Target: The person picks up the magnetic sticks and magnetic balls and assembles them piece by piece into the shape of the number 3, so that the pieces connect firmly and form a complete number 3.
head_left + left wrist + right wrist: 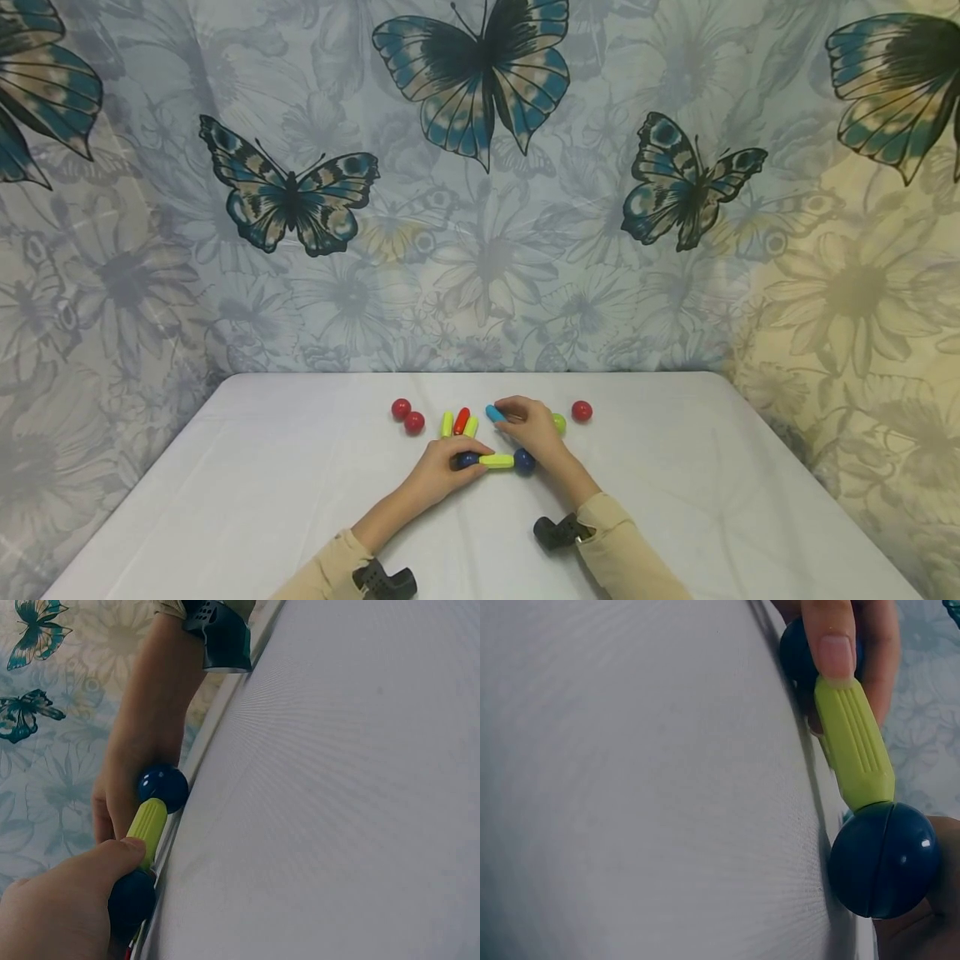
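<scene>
My left hand [447, 467] grips the left end of a piece made of a yellow-green rod [498, 461] with a dark blue ball on each end. Its thumb lies where the rod meets the near ball [133, 898]. The other blue ball [885, 860] sits at the rod's right end, close below my right wrist. A light blue rod [495, 413] is pinched between the fingertips of my right hand [534, 429], above and beyond the joined piece. In the right wrist view the right hand's fingers and the light blue rod are out of sight.
Beyond my left hand lie a red rod [462, 420] and two yellow-green rods [447, 424]. Two red balls [408, 416] rest to their left. A green ball [559, 423], partly hidden by my right hand, and another red ball [582, 411] are on the right of the white table [225, 500].
</scene>
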A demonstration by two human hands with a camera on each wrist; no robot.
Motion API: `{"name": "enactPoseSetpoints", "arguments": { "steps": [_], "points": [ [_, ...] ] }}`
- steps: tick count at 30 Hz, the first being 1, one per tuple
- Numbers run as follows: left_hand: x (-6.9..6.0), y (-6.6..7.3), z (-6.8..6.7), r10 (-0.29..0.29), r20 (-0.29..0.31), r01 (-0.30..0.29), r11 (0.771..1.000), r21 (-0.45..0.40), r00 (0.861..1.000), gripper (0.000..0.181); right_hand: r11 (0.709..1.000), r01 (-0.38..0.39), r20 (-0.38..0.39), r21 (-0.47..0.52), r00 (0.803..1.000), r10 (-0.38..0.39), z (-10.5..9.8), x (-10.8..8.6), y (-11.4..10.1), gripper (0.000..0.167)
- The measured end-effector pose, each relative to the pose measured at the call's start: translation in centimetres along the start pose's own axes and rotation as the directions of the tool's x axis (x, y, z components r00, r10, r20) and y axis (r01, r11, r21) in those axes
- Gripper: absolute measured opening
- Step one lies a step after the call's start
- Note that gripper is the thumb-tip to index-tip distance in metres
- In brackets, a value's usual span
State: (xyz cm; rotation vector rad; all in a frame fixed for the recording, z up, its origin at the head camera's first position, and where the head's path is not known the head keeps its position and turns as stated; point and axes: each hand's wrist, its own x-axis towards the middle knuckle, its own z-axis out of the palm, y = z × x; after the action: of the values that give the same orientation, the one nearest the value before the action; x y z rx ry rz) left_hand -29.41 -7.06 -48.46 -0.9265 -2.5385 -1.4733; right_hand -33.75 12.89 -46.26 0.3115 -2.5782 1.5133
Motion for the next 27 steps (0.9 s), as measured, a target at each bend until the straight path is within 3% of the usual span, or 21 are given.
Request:
{"name": "enactPoseSetpoints", "arguments": {
  "steps": [19, 27],
  "points": [
    [0.01, 0.09, -0.05, -0.012, 0.004, 0.012, 1.000, 0.020, 1.000, 0.023, 0.998, 0.029, -0.011, -0.063, 1.000, -0.029, -0.24, -0.25, -0.05, 0.028],
    [0.01, 0.25, -0.06, -0.026, 0.005, 0.026, 1.000, 0.017, 1.000, 0.023, 0.999, -0.018, -0.033, -0.030, 0.999, 0.017, -0.48, -0.36, 0.20, 0.025]
  ]
}}
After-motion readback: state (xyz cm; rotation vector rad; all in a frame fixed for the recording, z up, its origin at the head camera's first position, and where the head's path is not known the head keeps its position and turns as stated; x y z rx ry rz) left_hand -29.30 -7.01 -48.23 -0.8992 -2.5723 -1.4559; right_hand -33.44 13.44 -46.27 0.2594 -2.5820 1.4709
